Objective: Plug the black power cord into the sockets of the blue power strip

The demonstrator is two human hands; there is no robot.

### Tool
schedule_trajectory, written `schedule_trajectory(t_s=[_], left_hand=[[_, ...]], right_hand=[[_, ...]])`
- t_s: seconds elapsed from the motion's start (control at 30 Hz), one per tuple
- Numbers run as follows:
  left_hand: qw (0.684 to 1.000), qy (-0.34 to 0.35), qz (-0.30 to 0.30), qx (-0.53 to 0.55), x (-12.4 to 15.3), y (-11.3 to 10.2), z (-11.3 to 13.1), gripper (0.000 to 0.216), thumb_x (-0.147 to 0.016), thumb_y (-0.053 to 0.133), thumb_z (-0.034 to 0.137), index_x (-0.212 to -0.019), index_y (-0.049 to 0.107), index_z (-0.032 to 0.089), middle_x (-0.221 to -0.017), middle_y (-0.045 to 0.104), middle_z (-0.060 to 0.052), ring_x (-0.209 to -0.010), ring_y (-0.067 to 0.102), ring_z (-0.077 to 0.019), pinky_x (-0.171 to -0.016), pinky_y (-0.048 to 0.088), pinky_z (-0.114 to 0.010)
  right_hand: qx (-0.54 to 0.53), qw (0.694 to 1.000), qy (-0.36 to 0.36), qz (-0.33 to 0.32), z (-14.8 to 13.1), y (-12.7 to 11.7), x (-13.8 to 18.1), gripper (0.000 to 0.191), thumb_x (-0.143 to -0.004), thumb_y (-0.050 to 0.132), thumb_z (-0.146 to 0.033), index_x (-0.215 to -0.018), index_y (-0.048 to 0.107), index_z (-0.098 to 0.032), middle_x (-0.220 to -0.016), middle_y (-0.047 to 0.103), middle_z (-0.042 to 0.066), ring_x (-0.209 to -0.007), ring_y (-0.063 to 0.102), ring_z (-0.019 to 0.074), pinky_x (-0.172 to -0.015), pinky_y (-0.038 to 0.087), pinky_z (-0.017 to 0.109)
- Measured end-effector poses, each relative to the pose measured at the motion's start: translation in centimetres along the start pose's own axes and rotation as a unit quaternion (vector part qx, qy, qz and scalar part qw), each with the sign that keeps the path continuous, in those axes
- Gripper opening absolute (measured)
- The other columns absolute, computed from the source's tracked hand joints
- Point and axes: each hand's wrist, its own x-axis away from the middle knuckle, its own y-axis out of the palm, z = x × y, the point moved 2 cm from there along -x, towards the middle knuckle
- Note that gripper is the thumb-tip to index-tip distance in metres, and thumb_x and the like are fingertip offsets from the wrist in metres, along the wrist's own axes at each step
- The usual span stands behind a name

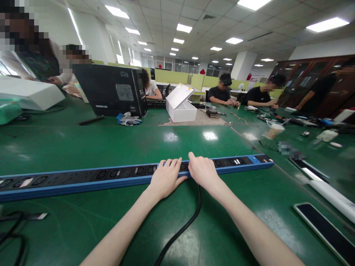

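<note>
A long blue and black power strip [83,179] lies across the green table [111,144] from the left edge to the right of centre. My left hand [166,177] rests on its middle, fingers curled over the far side of the strip. My right hand [202,170] sits right beside it, also folded over the strip. A black cable [191,221] runs from under my hands toward me.
A black machine [111,88], grey gloves [129,119] and an open white box [181,105] stand farther back. Black cables [13,229] lie at the near left. A white bar [332,195] and a dark flat panel [324,229] lie at the right. Several people work at the far side.
</note>
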Motion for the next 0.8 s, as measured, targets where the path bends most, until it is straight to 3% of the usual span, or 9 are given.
schedule_trajectory(t_s=[0.2, 0.8], left_hand=[[1.0, 0.001, 0.003, 0.008, -0.09, -0.09, -0.04, 0.068, -0.097, 0.044, 0.061, -0.151, 0.039, 0.019, -0.139, 0.058, -0.015, -0.119, 0.055, -0.0308, -0.102, 0.039, -0.046], [1.0, -0.001, 0.004, 0.005, -0.06, -0.04, 0.01, 0.067, -0.098, 0.042, 0.061, -0.149, 0.042, 0.018, -0.14, 0.058, -0.016, -0.121, 0.055, -0.031, -0.104, 0.039, -0.046]], right_hand=[[0.017, 1.0, -0.015, 0.018, -0.7, 0.18, 0.9, 0.023, -0.1, 0.036, -0.016, -0.119, 0.049, -0.019, -0.095, 0.072, 0.015, -0.085, 0.073, 0.0248, -0.073, 0.049, 0.029], [-0.009, 1.0, -0.007, 0.021, 0.04, -0.09, 0.17, 0.018, -0.102, 0.037, -0.025, -0.115, 0.05, -0.021, -0.09, 0.072, 0.01, -0.084, 0.072, 0.0274, -0.073, 0.05, 0.032]])
